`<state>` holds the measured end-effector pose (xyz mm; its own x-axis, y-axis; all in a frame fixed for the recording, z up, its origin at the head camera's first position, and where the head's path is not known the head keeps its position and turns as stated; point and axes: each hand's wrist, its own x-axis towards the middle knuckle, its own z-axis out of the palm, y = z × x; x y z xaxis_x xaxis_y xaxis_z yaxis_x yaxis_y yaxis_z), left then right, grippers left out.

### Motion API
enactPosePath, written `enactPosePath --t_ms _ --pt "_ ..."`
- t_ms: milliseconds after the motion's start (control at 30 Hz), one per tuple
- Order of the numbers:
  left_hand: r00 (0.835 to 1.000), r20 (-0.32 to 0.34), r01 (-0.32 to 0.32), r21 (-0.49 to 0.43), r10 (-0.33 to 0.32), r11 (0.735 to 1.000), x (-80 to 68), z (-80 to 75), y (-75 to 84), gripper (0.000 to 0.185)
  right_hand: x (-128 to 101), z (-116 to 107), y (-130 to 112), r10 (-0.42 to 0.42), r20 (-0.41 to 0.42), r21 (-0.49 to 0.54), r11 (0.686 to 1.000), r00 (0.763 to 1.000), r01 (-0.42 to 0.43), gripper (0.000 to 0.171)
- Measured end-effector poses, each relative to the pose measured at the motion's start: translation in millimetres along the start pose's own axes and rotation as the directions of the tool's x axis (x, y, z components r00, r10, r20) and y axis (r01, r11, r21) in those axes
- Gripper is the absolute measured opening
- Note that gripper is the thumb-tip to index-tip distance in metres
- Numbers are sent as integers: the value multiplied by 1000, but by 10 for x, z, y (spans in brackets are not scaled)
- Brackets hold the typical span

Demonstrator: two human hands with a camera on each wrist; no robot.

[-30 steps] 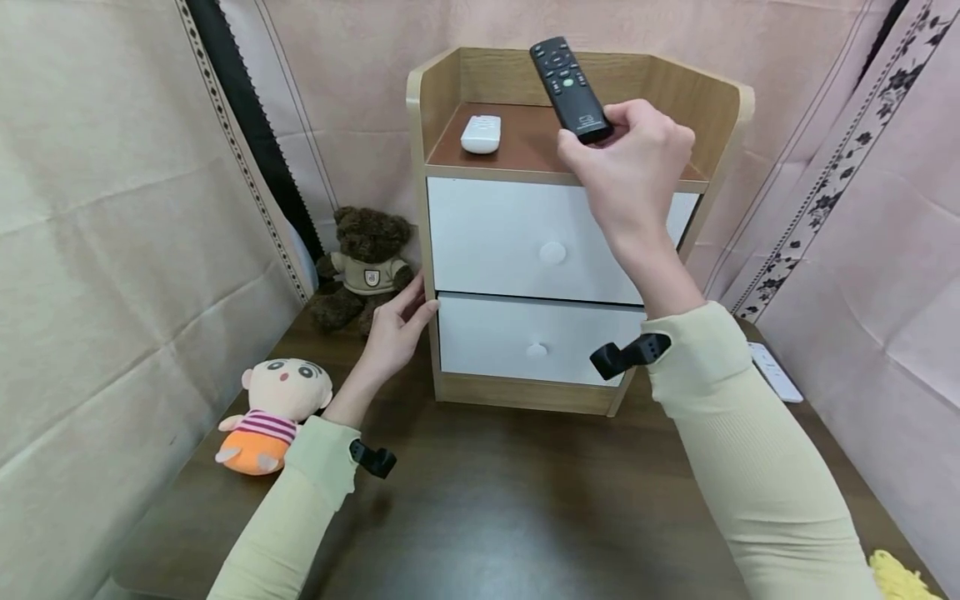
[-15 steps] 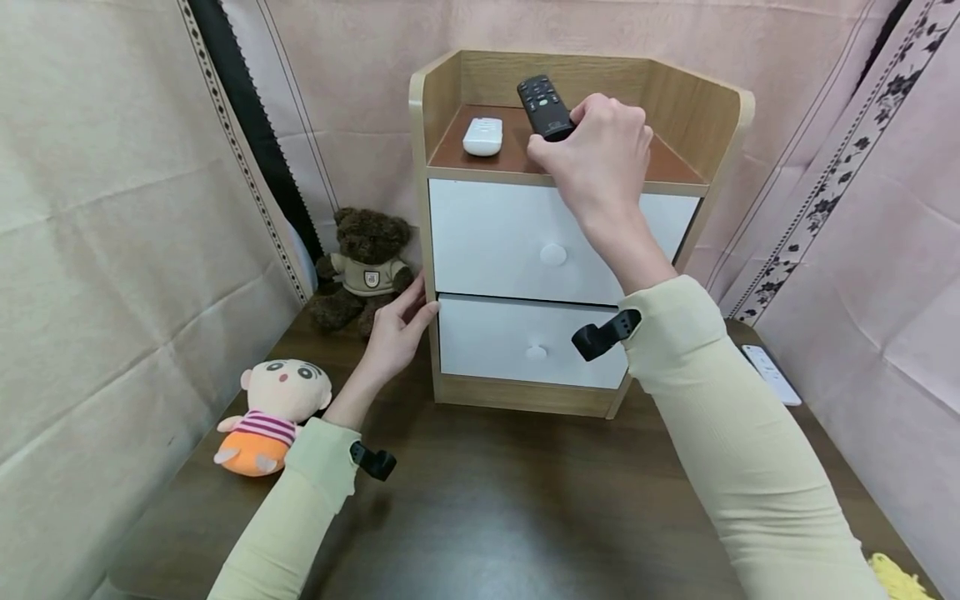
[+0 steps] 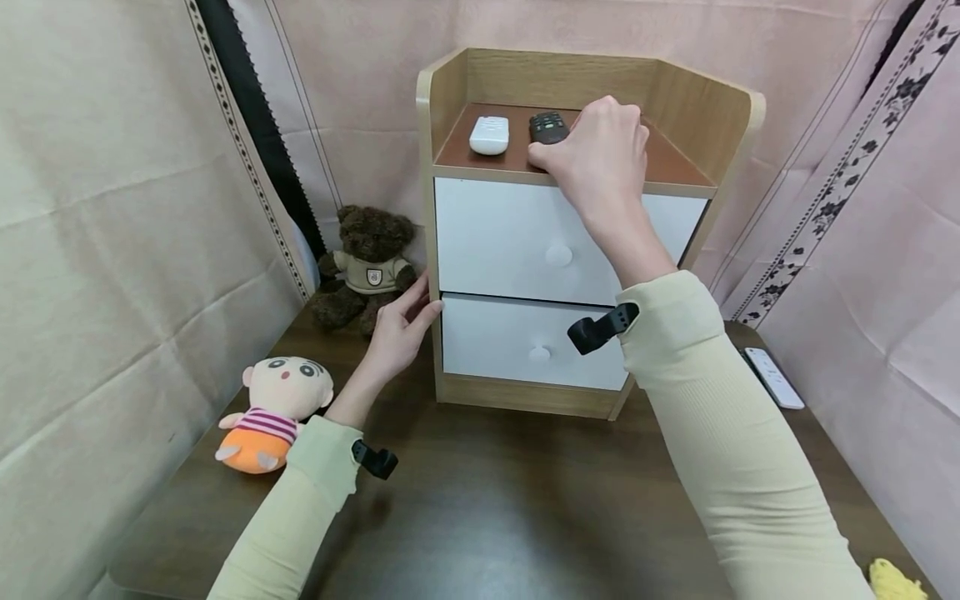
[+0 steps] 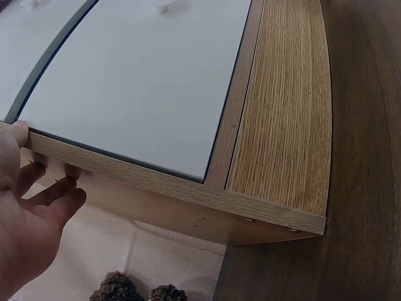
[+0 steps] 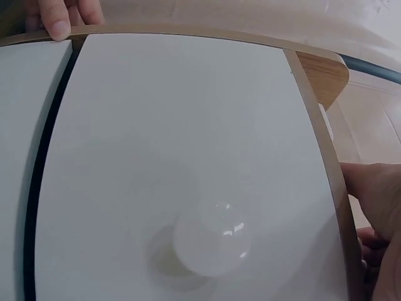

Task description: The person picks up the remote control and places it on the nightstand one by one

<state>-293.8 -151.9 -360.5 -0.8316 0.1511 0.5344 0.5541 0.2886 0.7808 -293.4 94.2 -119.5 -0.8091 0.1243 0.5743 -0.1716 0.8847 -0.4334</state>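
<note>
Your right hand (image 3: pixel 603 158) hides the near end of the black remote (image 3: pixel 547 127); its button marks (image 3: pixel 551 120) are too small to read. Your right wrist (image 3: pixel 636 250) covers part of the upper drawer (image 3: pixel 502 229). At near right, a yellow thing (image 3: pixel 895 581) is cut off.

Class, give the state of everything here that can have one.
Upper drawer, closed
Lower drawer, closed
Black remote, held by the right hand, partly hidden
White remote, lying on the cabinet top
Left hand, touching the cabinet side
Teddy bear, sitting
Doll, sitting or lying unclear
Phone-like device, lying on the table
</note>
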Motion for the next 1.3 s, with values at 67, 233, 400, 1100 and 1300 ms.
enactPosePath --t_ms 67,233,400,1100,1300 --pt "1000 2 4 -6 -4 1000 1 -4 12 58 7 -7 -20 15 22 -9 1000 1000 -15 35" --pt "1000 9 9 -15 -9 1000 4 -9 17 58 -3 -16 -45 23 62 -43 999 998 -20 48" --pt "1000 7 -4 -10 4 1000 11 -13 -5 57 -26 -50 -41 -16 96 -46 999 995 21 61" --pt "1000 21 9 -17 -9 1000 16 -21 -7 58 -100 -320 148 -10 111 188 982 994 -11 57" --pt "1000 21 23 -22 -23 999 7 -27 -8 58 -200 -536 422 6 40 452 892 999 -24 42"
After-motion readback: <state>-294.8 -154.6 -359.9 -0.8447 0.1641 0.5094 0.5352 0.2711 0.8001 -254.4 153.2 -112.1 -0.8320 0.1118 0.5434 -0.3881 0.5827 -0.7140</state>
